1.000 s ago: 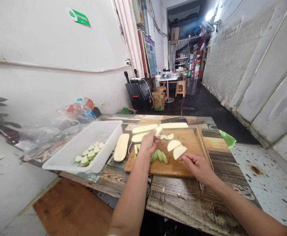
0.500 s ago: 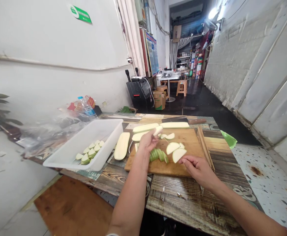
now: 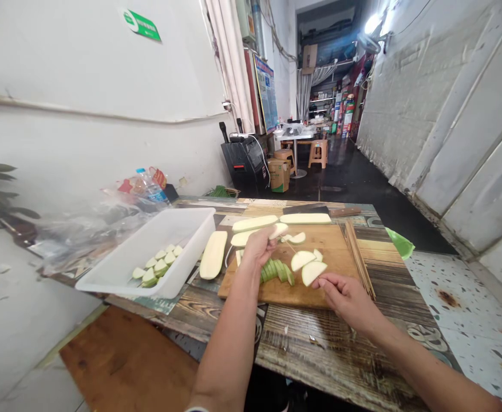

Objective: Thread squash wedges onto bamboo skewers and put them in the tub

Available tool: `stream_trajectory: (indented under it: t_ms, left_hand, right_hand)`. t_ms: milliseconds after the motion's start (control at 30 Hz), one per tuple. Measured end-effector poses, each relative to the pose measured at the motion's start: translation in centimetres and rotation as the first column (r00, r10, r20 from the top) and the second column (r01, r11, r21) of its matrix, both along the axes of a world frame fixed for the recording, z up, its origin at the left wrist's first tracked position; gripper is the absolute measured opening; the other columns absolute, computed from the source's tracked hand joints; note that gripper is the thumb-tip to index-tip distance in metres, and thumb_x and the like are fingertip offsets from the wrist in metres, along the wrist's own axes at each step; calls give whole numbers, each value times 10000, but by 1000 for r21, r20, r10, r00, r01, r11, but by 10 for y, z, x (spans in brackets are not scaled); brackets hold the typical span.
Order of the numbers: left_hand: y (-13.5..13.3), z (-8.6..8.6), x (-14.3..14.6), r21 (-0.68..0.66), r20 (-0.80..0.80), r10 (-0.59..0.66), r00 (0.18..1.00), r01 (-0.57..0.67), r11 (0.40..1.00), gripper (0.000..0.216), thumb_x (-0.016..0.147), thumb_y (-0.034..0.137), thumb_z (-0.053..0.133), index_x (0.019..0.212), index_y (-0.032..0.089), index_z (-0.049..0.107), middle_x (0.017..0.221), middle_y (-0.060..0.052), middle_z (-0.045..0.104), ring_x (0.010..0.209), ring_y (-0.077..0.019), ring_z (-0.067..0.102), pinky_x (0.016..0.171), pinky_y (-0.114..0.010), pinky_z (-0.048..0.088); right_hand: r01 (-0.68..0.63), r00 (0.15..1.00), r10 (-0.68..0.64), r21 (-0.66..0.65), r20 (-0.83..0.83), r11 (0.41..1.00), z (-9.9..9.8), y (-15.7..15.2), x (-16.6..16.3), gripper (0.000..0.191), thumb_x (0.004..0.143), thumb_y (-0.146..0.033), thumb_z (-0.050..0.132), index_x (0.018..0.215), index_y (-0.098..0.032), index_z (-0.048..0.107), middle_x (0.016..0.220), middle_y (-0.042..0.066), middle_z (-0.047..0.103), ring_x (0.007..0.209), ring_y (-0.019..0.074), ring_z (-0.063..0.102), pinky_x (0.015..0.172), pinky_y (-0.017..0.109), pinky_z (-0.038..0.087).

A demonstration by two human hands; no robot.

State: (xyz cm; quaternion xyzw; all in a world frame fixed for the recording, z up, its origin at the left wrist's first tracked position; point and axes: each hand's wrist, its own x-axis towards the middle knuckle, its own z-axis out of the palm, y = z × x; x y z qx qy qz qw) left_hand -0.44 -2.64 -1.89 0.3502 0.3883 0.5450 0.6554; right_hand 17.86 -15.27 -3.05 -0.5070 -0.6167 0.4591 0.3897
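Note:
In my right hand (image 3: 340,294) is a thin wooden skewer (image 3: 291,246), pinched near its lower end beside a pale half-round zucchini slice (image 3: 313,273). A second threaded slice (image 3: 303,260) sits farther up the skewer. My left hand (image 3: 261,246) is closed on another zucchini slice (image 3: 279,230), near the skewer's far tip; whether the tip touches it I cannot tell. Below both hands lies a wooden cutting board (image 3: 315,297) with a row of green-edged slices (image 3: 276,271), partly covered by my left wrist, and a few loose slices (image 3: 297,237).
To the left stands a white plastic tub (image 3: 190,234) with several skewered slices inside. Peeled zucchini halves (image 3: 213,255) lie beside it and behind the board (image 3: 305,218). A knife (image 3: 308,210) rests at the back, a bundle of skewers (image 3: 358,257) along the board's right edge.
The slice in my left hand has shifted slightly right and now shows more of its face. My right hand and the threaded slices have hardly moved.

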Motion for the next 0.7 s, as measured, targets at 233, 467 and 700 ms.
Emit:
stream_trajectory:
  t_ms: [233,467,700]
  left_hand:
    - [-4,-1,5,-19,-39,-50,998,50,999,140,662,165,649,731,50,608,646,-95,632,382,-11,358,326,-125,189]
    - [-2,-6,15,-137,112,39,993,-23,990,196,766,237,604,876,75,586,814,-141,663,616,-146,628,487,-205,488]
    - [-5,-5,26,-158,246,147,958,-110,981,64,781,117,574,814,66,556,816,-132,648,781,-231,659,721,-371,548]
  right_hand:
    - [39,999,-38,39,-16,998,-5,-1,-5,320,811,-396,421,799,-141,614,420,-81,281,378,69,238,375,206,191]
    - [55,997,-62,157,37,986,-15,2,-9,341,833,-403,408,811,-144,629,457,-55,361,422,94,311,414,215,256]
    - [81,979,-130,287,157,955,-17,2,-12,313,846,-341,402,758,-154,636,582,2,560,525,132,476,508,227,356]
